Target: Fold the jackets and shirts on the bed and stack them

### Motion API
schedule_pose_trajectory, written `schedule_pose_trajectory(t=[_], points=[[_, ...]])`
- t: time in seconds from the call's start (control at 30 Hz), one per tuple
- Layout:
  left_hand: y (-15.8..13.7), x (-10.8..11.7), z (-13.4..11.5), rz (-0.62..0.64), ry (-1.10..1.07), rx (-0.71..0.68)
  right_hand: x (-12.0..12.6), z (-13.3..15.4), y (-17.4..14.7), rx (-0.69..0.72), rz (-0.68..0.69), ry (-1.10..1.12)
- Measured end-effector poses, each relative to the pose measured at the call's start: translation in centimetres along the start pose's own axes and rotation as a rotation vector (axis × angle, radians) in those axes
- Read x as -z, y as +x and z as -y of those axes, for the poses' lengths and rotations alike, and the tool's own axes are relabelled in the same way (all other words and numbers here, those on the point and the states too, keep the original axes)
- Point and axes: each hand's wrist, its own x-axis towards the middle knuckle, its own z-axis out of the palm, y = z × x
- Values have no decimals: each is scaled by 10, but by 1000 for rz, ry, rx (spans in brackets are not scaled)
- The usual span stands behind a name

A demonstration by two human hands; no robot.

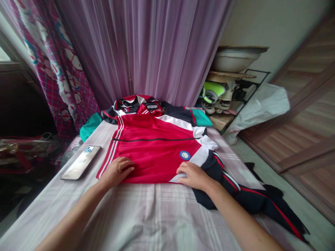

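A red zip-up jacket with white and dark panels lies flat on its side across the table, its black zipper running left to right and a round blue-and-white badge on the chest. My left hand rests on the near edge beside the white-striped hem, fingers loosely bent and apart. Over the white panel below the badge lies my right hand, fingers slightly curved with a gap to the thumb. Its near dark sleeve stretches right, under my right forearm, and over the table edge.
A phone lies face down left of the jacket. More red and black clothing is heaped at the back, with teal fabric nearby. Purple curtains hang behind. A shoe rack and white plastic bag stand right.
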Motion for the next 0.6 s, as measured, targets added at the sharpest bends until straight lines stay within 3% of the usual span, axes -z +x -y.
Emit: schedule_pose_trajectory(t=[0.1,0.23,0.43,0.6], points=[[-21,12,2,14,15,-8,-10,0,-8,10,-54,-15],[-44,23,-2,181,60,-31,-10,-1,-19,55,-116,74],[-48,27,-8,227,83,-52,-2,6,-22,-16,15,49],[-43,36,-12,301,39,-4,4,10,-18,6,74,12]])
